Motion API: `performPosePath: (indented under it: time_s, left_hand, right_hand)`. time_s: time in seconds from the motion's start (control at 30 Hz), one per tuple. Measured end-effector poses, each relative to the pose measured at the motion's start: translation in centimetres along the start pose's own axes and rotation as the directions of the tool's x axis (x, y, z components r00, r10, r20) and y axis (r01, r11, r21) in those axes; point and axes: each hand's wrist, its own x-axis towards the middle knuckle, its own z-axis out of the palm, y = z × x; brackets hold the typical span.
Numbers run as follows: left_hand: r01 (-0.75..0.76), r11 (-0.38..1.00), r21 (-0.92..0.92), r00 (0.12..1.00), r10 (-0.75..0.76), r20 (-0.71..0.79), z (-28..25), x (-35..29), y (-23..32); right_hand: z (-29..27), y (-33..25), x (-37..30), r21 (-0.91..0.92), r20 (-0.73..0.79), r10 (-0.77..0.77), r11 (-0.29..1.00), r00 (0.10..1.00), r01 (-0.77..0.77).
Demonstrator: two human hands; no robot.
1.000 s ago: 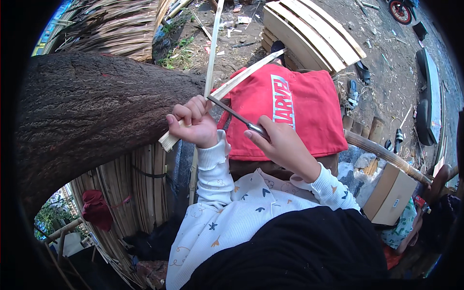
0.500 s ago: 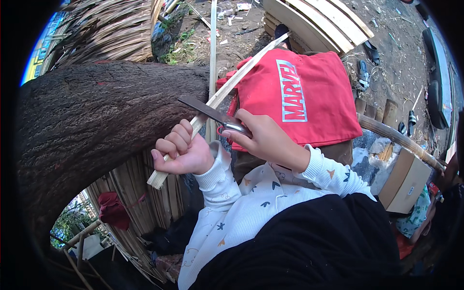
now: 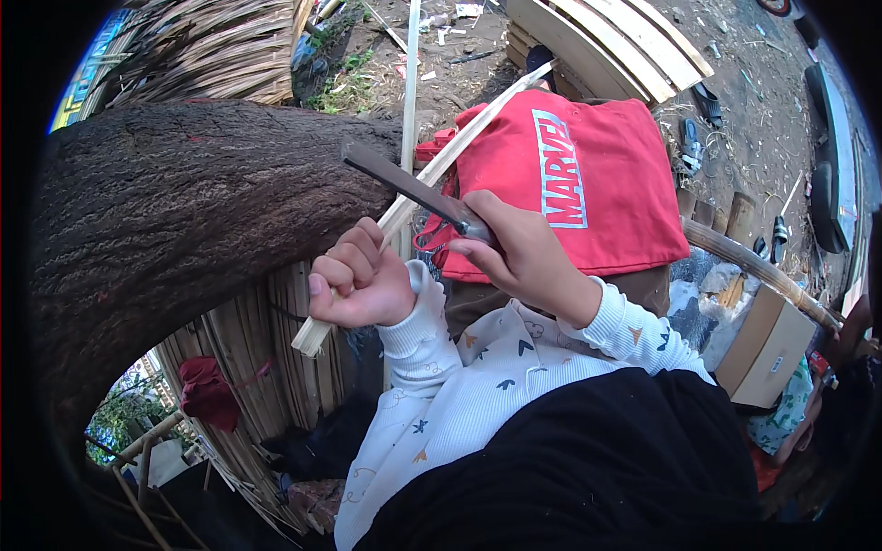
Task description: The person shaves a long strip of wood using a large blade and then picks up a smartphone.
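A long pale wooden strip [image 3: 464,147] slants from my lap up to the far right, across a red cloth bag [image 3: 611,184]. Near its lower, splintery end, my left hand [image 3: 358,280] is wrapped round it. My right hand [image 3: 528,248] grips the handle of a knife [image 3: 404,179] with a dark, broad, blunt-ended blade. The blade crosses the strip just beyond my left fist; whether it touches the wood, I cannot tell. Most of the handle is hidden in my right palm. A thin red loop [image 3: 424,241] hangs beside the handle.
A thick dark tree trunk [image 3: 211,184] runs along my left. Another pale strip [image 3: 410,83] stands behind the held one. A slatted wooden piece [image 3: 606,46] lies far off, and a cardboard box [image 3: 764,344] sits at the right by a bamboo pole [image 3: 758,262].
My right hand has moved slightly up and right with the knife, whose blade now tilts more steeply. The left hand and strip have shifted a little to the right.
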Motion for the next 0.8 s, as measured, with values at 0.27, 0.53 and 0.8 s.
performPosePath:
  time_s: [0.27, 0.53, 0.8]
  left_hand:
    - [-0.081, 0.996, -0.041, 0.944, 0.09, 0.319, -2.3, 0.0, -0.9]
    - [-0.105, 0.993, -0.053, 0.91, 0.117, 0.398, -1.9, -0.1, -1.4]
    - [-0.094, 0.994, -0.058, 0.925, 0.109, 0.363, -2.3, 0.4, -1.7]
  right_hand:
    - [-1.4, -0.6, 1.2, 0.011, 0.157, 0.264, 0.963, 0.952, -0.269]
    - [-0.5, 2.4, 1.4, -0.17, 0.136, 0.4, 0.911, 0.906, -0.377]
    - [0.1, -0.1, 1.3, -0.232, 0.223, 0.266, 0.949, 0.938, -0.214]
